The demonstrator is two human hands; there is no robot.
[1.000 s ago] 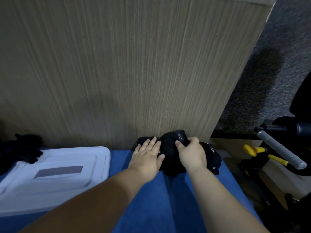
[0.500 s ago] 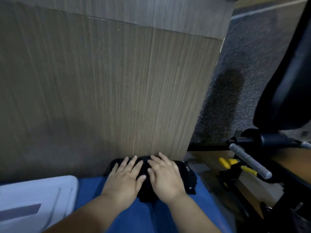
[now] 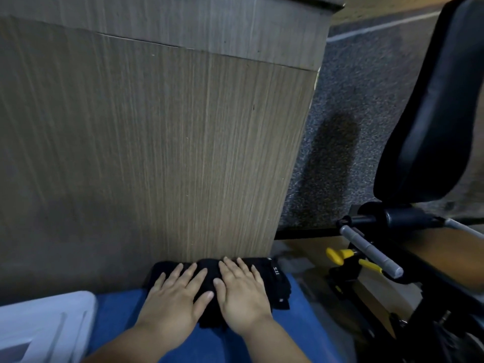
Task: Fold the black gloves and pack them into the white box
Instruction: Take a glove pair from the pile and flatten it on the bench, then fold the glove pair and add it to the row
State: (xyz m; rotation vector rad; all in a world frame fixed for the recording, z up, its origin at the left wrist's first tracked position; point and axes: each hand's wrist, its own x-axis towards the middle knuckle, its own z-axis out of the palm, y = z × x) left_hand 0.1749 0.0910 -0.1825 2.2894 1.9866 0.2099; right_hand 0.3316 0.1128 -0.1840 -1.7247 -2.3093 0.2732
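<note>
The black gloves (image 3: 277, 282) lie in a folded bundle on the blue surface (image 3: 301, 334), against the foot of a wooden panel. My left hand (image 3: 178, 297) presses flat on the bundle's left half, fingers straight and spread. My right hand (image 3: 242, 294) lies flat on the right half, fingers straight too. Small white lettering shows on the glove's exposed right end. The white box (image 3: 47, 328) with its lid on sits at the lower left, partly cut off by the frame edge.
A tall wooden panel (image 3: 157, 153) rises right behind the gloves. To the right, past the blue surface's edge, stand a black chair (image 3: 429, 121), a grey metal bar (image 3: 372, 255) and yellow-handled parts (image 3: 340, 255). Grey carpet (image 3: 348, 100) lies beyond.
My right hand let go of the raised glove flap and now lies flat on the bundle. The view tilted up, so the hands and box sit lower and the other black gloves at left left the frame.
</note>
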